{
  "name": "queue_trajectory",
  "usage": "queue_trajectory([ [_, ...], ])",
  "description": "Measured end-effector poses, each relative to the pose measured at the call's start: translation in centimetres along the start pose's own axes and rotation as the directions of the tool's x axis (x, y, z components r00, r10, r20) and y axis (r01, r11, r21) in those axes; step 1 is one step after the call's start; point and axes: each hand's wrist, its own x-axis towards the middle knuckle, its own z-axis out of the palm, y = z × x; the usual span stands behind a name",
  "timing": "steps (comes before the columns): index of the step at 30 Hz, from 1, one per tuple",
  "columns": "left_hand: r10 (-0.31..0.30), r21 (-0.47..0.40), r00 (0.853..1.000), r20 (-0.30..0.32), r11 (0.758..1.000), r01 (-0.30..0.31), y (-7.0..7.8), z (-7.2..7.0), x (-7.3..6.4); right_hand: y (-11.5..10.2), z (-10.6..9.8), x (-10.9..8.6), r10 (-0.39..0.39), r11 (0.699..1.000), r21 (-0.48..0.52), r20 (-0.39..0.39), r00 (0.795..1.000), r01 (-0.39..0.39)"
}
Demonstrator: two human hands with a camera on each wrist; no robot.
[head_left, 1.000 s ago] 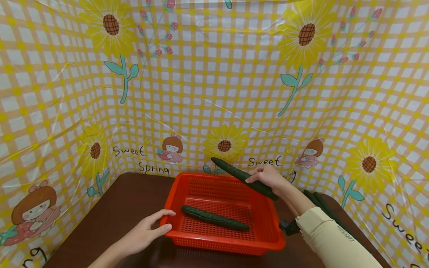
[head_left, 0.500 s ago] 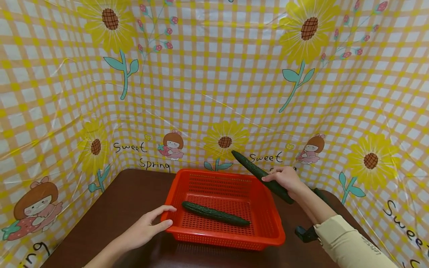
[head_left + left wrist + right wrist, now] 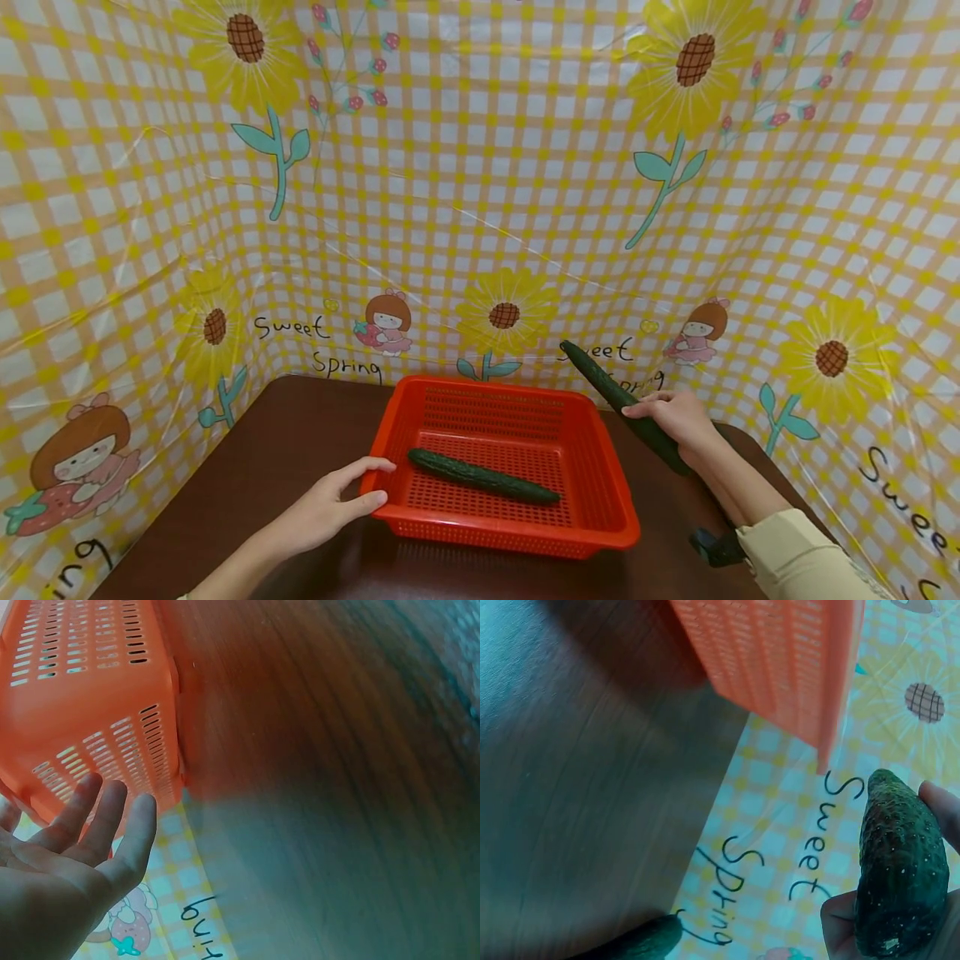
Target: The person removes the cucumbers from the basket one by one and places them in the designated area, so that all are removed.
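My right hand (image 3: pixel 678 421) grips a dark green cucumber (image 3: pixel 600 379) near its thicker lower end, to the right of the red basket and above the table. In the right wrist view this cucumber (image 3: pixel 900 862) lies between thumb and fingers, its bumpy skin facing the camera. Another cucumber (image 3: pixel 483 477) lies on the floor of the red plastic basket (image 3: pixel 517 533). My left hand (image 3: pixel 330 504) rests at the basket's front left corner, thumb and index finger at the rim. In the left wrist view the other fingers of that hand (image 3: pixel 90 847) are spread loosely by the slotted wall.
One more cucumber (image 3: pixel 641 941) lies on the table at the right, mostly hidden by my forearm in the head view. The brown table (image 3: pixel 300 425) is enclosed by a yellow checked cloth (image 3: pixel 480 200). A black wrist device (image 3: pixel 716 546) sits at my right cuff.
My right hand has carried the cucumber from over the basket's right side rightward, beyond its rim. My left hand and the basket, with the cucumber in it, have stayed in place.
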Motion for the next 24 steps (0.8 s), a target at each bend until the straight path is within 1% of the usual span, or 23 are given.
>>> queue_trajectory([
  [5, 0.005, 0.001, 1.000, 0.000, 1.000, -0.005, 0.1, 0.0, 0.0, 1.0, -0.4, -0.3, 0.027, 0.998, 0.063, -0.019, 0.999, -0.026],
  [9, 0.009, -0.005, 1.000, 0.002, 1.000, -0.009, 0.1, 0.0, 0.0, 2.2, -0.5, -0.5, 0.049, 0.994, 0.100, -0.033, 0.998, -0.045],
  [13, 0.014, -0.003, 1.000, 0.003, 1.000, -0.014, 0.2, 0.0, 0.1, 3.9, -0.6, -0.5, 0.063, 0.996, 0.060, -0.072, 0.995, -0.059],
  [17, 0.015, -0.002, 1.000, 0.005, 1.000, -0.015, 0.2, -0.1, 0.2, 5.3, -0.7, -0.7, 0.048, 0.998, -0.040, -0.124, 0.991, -0.053],
  [21, 0.009, -0.012, 1.000, 0.013, 1.000, -0.009, 0.1, 0.0, 0.1, 6.4, -1.0, -0.9, 0.048, 0.991, -0.115, -0.148, 0.988, -0.065],
  [24, 0.003, -0.019, 1.000, 0.020, 1.000, -0.002, 0.0, 0.0, -0.1, 7.1, -1.1, -0.9, 0.064, 0.987, -0.133, -0.166, 0.984, -0.087],
])
